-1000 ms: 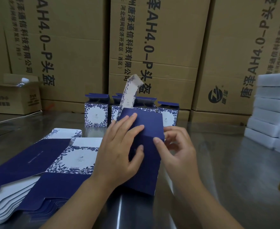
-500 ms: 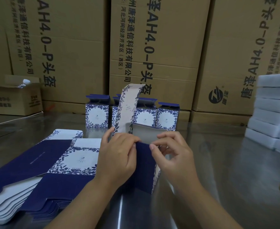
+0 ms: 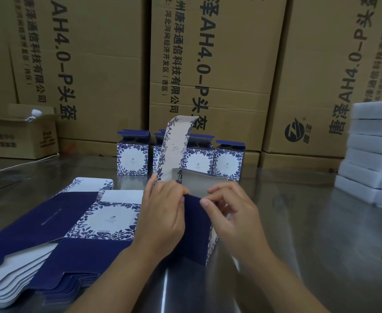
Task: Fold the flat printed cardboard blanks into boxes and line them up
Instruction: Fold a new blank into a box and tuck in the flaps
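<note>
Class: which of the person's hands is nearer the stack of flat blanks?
Left. The left hand sits right beside the stack of flat blanks, at its right edge; the right hand is farther off, across the half-folded box.

Left hand (image 3: 163, 218), near-left of the half-folded box (image 3: 196, 231): bare, fingers slender. Left forearm (image 3: 108, 281), nearer than the box: bare down to the frame's lower edge. Right hand (image 3: 235, 218), near-right of the box: bare, fingers slender, thumbnail trimmed short and plain. Right forearm (image 3: 275, 279): bare likewise to the lower edge.

Dim, glare streaks, bowed wide-angle edges
</note>
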A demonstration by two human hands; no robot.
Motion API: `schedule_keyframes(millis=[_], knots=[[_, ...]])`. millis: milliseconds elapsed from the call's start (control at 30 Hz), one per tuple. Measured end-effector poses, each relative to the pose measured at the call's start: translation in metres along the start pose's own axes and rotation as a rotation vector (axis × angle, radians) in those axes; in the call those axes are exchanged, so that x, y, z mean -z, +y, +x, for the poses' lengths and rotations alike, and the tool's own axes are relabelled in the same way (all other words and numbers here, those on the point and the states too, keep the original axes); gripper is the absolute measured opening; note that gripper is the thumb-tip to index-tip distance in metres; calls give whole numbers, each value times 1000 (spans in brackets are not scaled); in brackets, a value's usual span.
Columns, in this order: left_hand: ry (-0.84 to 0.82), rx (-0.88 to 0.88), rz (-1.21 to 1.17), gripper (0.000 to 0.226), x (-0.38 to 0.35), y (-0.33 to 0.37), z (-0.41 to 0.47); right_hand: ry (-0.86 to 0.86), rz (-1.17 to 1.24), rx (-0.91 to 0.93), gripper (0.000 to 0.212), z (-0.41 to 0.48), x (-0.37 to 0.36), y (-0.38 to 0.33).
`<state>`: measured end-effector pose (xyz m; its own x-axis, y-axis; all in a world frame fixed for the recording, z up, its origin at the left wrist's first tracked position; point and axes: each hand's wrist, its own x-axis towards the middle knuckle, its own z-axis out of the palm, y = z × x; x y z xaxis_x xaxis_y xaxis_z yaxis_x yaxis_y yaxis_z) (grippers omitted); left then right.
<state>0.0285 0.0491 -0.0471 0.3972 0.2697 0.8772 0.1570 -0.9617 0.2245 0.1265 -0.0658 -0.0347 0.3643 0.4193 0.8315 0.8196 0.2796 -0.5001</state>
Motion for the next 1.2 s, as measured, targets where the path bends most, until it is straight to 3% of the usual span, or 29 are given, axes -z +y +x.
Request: schedule_keyframes(millis=[267, 467, 667, 867, 967, 1200], knots=[[102, 66, 106, 27, 3, -2, -2, -32, -28, -47, 11, 0, 3, -2], [127, 58, 41, 26, 4, -7, 2, -38, -36, -18, 13, -2, 4, -8], [158, 92, -45, 28, 2, -15, 2, 93, -43, 38, 27, -1, 9, -8], [201, 250, -202, 33, -2, -14, 2, 335, 56, -154, 21, 11, 20, 2], [205, 353, -383, 40, 0, -13, 5, 359, 158, -306, 25, 16, 24, 8], [177, 511, -680, 22, 10, -13, 10, 335, 382, -636, 18, 22, 26, 19]])
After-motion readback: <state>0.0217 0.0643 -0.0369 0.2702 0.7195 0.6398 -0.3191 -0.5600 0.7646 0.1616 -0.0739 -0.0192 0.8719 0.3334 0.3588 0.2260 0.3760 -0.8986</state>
